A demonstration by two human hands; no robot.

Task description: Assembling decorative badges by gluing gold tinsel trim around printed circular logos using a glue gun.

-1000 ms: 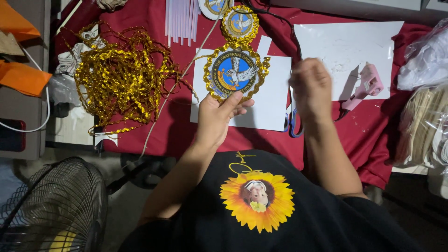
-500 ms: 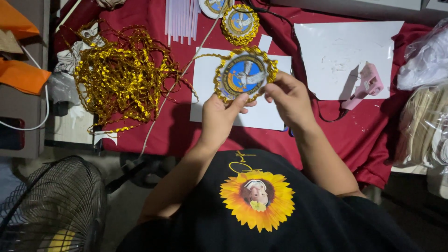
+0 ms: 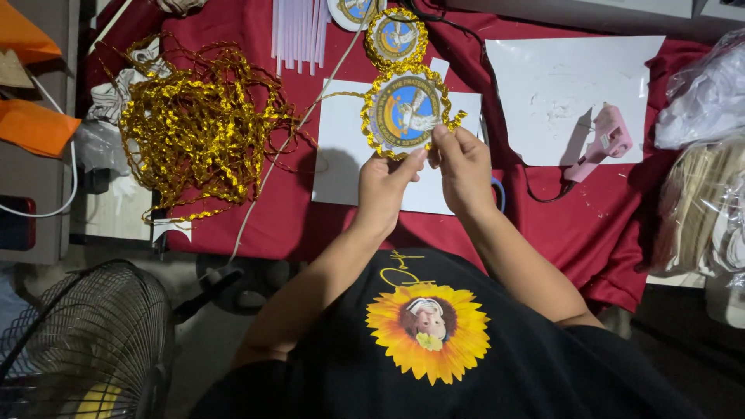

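Note:
A round paper medallion (image 3: 405,112) with a blue centre and a gold ribbon border is held over a white sheet (image 3: 341,147) on the red-covered table (image 3: 287,217). My left hand (image 3: 384,190) pinches its lower edge. My right hand (image 3: 464,167) pinches the lower right edge, where a loose end of gold ribbon (image 3: 456,118) sticks out. A strand of the ribbon runs from the medallion's left side toward the tangled heap of gold ribbon (image 3: 194,128).
A second finished medallion (image 3: 396,35) lies behind, beside white sticks (image 3: 299,31). A pink glue gun (image 3: 601,143) rests on another white sheet (image 3: 566,85) at right. Plastic bags (image 3: 702,101) sit far right. A fan (image 3: 81,341) stands below left.
My right hand came back from the table's right side and joined my left hand on the medallion. The medallion has been turned slightly and lifted a little further from me.

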